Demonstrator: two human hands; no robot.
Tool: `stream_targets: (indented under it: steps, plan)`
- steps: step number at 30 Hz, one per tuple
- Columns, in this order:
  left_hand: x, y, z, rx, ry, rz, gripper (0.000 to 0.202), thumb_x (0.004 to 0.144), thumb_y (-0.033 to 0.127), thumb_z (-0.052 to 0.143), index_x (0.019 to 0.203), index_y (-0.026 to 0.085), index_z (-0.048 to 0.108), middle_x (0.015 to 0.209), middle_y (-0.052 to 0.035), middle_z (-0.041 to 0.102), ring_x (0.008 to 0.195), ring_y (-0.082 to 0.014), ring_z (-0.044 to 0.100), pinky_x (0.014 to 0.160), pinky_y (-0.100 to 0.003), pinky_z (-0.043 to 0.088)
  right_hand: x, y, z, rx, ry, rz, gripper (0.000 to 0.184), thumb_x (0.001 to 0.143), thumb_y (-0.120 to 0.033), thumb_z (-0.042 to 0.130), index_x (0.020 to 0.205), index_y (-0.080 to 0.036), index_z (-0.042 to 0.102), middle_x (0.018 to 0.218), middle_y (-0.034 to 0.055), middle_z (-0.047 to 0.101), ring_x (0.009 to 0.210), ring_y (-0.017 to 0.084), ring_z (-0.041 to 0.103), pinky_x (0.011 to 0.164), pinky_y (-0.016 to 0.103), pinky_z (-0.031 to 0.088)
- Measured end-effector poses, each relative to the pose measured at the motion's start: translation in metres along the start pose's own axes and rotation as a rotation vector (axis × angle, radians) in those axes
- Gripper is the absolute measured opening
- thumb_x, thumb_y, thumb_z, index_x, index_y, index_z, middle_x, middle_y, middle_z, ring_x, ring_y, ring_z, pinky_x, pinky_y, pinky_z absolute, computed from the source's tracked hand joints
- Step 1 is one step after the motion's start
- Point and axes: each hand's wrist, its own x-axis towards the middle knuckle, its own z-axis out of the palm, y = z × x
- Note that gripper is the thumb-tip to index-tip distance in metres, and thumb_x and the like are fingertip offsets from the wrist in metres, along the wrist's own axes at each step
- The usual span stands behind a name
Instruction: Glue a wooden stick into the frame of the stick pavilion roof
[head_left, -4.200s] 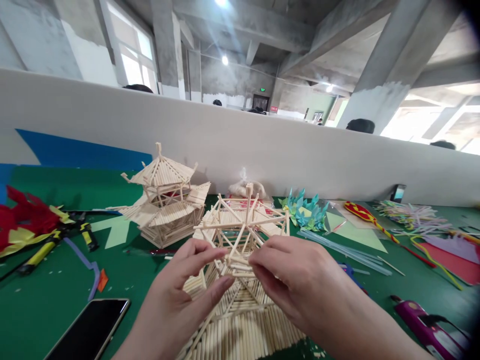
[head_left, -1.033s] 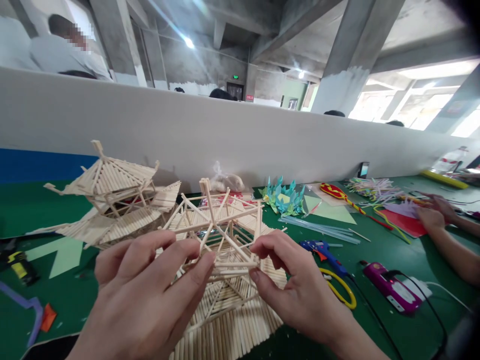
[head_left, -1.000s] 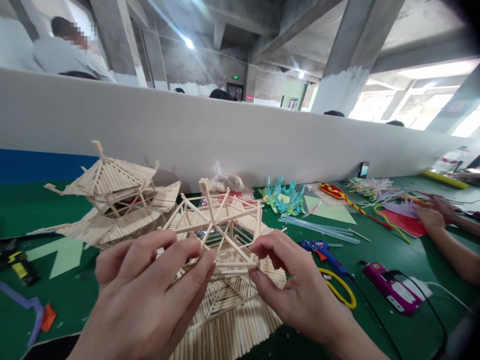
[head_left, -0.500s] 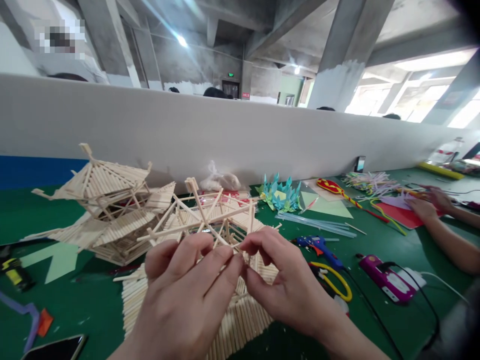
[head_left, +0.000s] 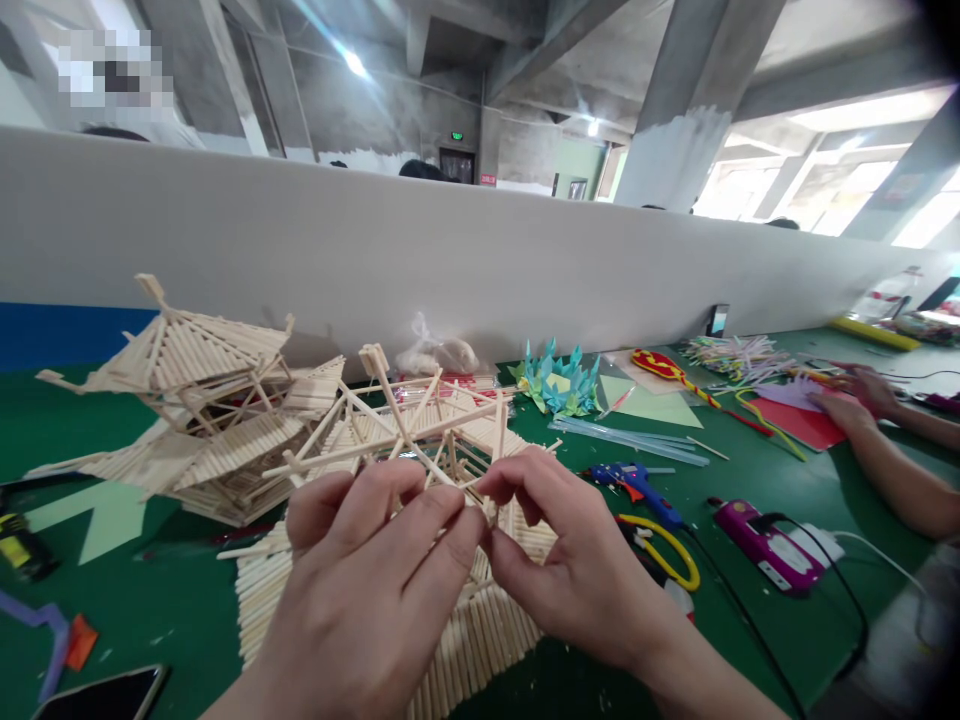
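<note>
Pinching thin pale sticks at the centre of the frame, the left hand (head_left: 375, 590) and right hand (head_left: 570, 580) meet fingertip to fingertip on the stick frame (head_left: 409, 430), each grasping a slender rod of its open lattice. That frame is a skeleton of straight, round, bare wooden sticks crossing at a raised hub, with a blunt post poking up at its top; it sits on a fan-shaped roof panel (head_left: 480, 640) of sticks laid side by side in tight ribbed rows, low in the middle of the frame. At left stands a finished pagoda (head_left: 195, 400) of the same sticks, its tiered roofs sloped and upturned at the corners. Everything rests on a smooth green table (head_left: 750, 640). Right of centre lie spiky teal paper flowers (head_left: 559, 380), a blue glue gun (head_left: 634, 482) and a glossy purple glue gun (head_left: 761, 545) with a black cord. Another person's hands (head_left: 855, 395) rest on red paper at far right.
</note>
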Motion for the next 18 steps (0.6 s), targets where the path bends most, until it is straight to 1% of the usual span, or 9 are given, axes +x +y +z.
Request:
stream_targets:
  steps: [5, 10, 15, 18]
  plan:
    - [0.0012, -0.0027, 0.001, -0.032, 0.013, -0.025, 0.021, 0.083, 0.016, 0.051, 0.098, 0.014, 0.065, 0.095, -0.0069, 0.067, 0.096, -0.0274, 0.045, 0.084, -0.041, 0.032, -0.0008, 0.0023, 0.0013, 0.001, 0.012, -0.014, 0.027, 0.07, -0.004, 0.056, 0.092, -0.019, 0.053, 0.083, -0.0023, 0.055, 0.078, 0.01, 0.049, 0.069, 0.022, 0.04]
    - [0.0024, -0.003, 0.0014, -0.039, 0.011, -0.025, 0.021, 0.084, 0.016, 0.05, 0.099, 0.016, 0.065, 0.094, -0.0053, 0.067, 0.096, -0.0266, 0.045, 0.084, -0.04, 0.032, -0.001, 0.0019, 0.0023, 0.006, 0.02, -0.025, 0.027, 0.07, -0.004, 0.057, 0.092, -0.019, 0.052, 0.083, -0.0025, 0.054, 0.077, 0.01, 0.049, 0.069, 0.022, 0.04]
    - [0.0017, -0.0025, 0.0007, -0.059, 0.019, -0.058, 0.021, 0.084, 0.016, 0.05, 0.097, 0.017, 0.065, 0.093, -0.0044, 0.068, 0.095, -0.0261, 0.046, 0.083, -0.04, 0.033, -0.0009, 0.0011, 0.0019, 0.007, 0.012, -0.021, 0.026, 0.07, -0.004, 0.057, 0.091, -0.019, 0.053, 0.082, -0.0024, 0.054, 0.077, 0.01, 0.049, 0.069, 0.022, 0.04]
    - [0.0001, -0.0034, 0.0011, -0.049, 0.012, -0.031, 0.021, 0.083, 0.018, 0.051, 0.098, 0.017, 0.066, 0.094, -0.0049, 0.068, 0.095, -0.0266, 0.046, 0.083, -0.04, 0.032, -0.0002, 0.0009, 0.0018, 0.003, 0.017, -0.028, 0.026, 0.07, -0.004, 0.056, 0.09, -0.019, 0.052, 0.082, -0.0026, 0.054, 0.077, 0.01, 0.049, 0.068, 0.022, 0.04]
